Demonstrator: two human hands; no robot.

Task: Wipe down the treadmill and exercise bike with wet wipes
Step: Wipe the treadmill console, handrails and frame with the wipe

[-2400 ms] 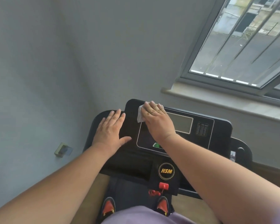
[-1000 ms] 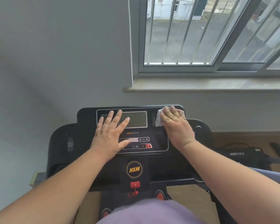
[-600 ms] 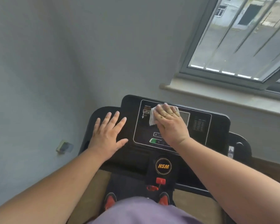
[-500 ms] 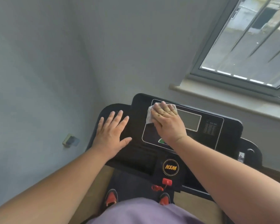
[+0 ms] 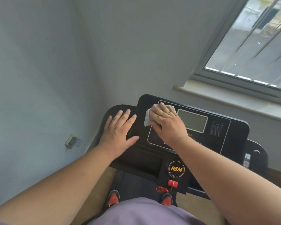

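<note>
On the treadmill [image 5: 230, 127] console, at the left edge of its panel beside the grey screen [image 5: 192, 120], a white wipe [image 5: 147, 118] is pressed flat under the right hand [image 5: 167, 123], whose fingers are laid nearly straight over it. The left hand [image 5: 119, 132] is rested just beside it on the console's left wing, released, fingers spread and palm down. A red safety key [image 5: 172, 183] is seen below the HSM logo [image 5: 176, 169].
</note>
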